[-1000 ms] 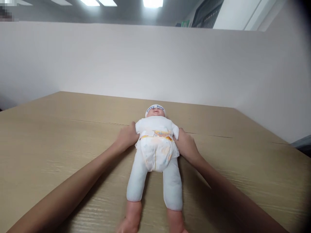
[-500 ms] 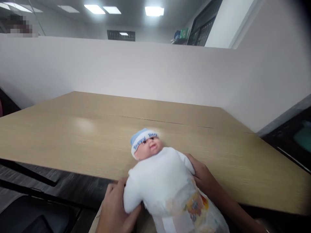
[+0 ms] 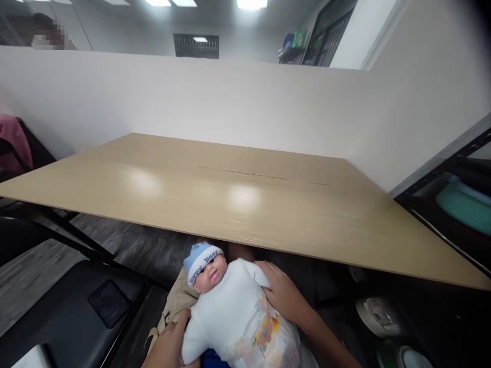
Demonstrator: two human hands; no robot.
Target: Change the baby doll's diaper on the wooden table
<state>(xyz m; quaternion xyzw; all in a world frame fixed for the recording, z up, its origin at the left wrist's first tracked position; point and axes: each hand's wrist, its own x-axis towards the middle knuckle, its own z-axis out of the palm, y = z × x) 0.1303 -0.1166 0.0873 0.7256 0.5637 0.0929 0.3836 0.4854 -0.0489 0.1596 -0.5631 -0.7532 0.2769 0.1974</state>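
A baby doll lies face up and tilted over my lap, just below the table's front edge. It has a white top, a patterned diaper-like wrap round its lower body and a light blue cap with "Baby" lettering. My left hand is closed round the doll's arm at the lower left, its fingers partly hidden behind it. My right hand grips the opposite arm and side, fingers laid over the white sleeve. Beneath the doll, beige trousers and a bit of blue cloth show.
The wooden table spans the view, with a white partition behind it. To the left, a black chair bears a phone. A dark shelf with a teal item stands right. Behind the partition, a person is partly visible.
Both hands have brought the doll back and down, from over the table edge to my lap. The view has tilted down, showing more of the chair and floor.
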